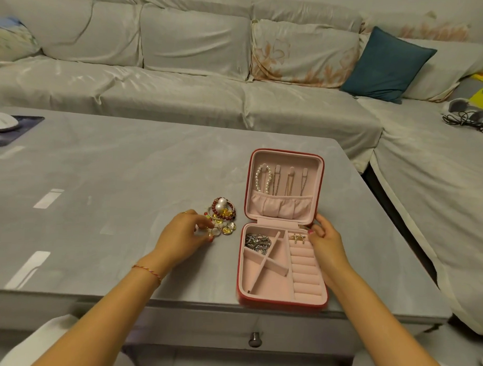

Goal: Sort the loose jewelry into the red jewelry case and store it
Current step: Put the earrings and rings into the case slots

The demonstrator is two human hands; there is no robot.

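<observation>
Head view: left hand (188, 234) pinches at the jewelry pile (222, 216), nine o'clock of the red case (284, 231); right hand (324, 239) grips its edge. Best lift one piece cleanly, avoiding tangles.

Both forearms are bare, the left wrist wears a thin braided string bracelet (147, 273) in red and gold, the left hand (185, 237) has a slim ring, and the right hand (324, 242) shows red-painted fingernails.
</observation>
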